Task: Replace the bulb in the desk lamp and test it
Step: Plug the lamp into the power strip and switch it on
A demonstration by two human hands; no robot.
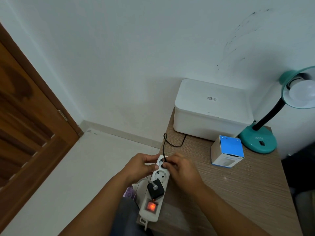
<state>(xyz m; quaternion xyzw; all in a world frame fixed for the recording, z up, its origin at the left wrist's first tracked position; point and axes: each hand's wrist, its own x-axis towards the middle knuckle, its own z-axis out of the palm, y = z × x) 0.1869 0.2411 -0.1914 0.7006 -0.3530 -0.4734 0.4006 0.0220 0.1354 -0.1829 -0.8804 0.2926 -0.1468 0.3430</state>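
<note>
A teal desk lamp (259, 140) stands at the table's far right, its shade tilted toward me with an unlit white bulb (301, 92) in the socket. Its black cord (172, 143) runs from behind the white box to a black plug (164, 166) at the top socket of a white power strip (161, 176). My left hand (139, 167) grips the strip's upper end. My right hand (180, 167) pinches the plug at that socket. The strip's red switch (151, 206) glows.
A blue-and-white bulb carton (227, 151) sits on the wooden table (238, 193) near the lamp base. Behind it stands a lidded white plastic box (211, 109). A black charger (156, 189) occupies a lower socket. A wooden door (25, 130) is at left.
</note>
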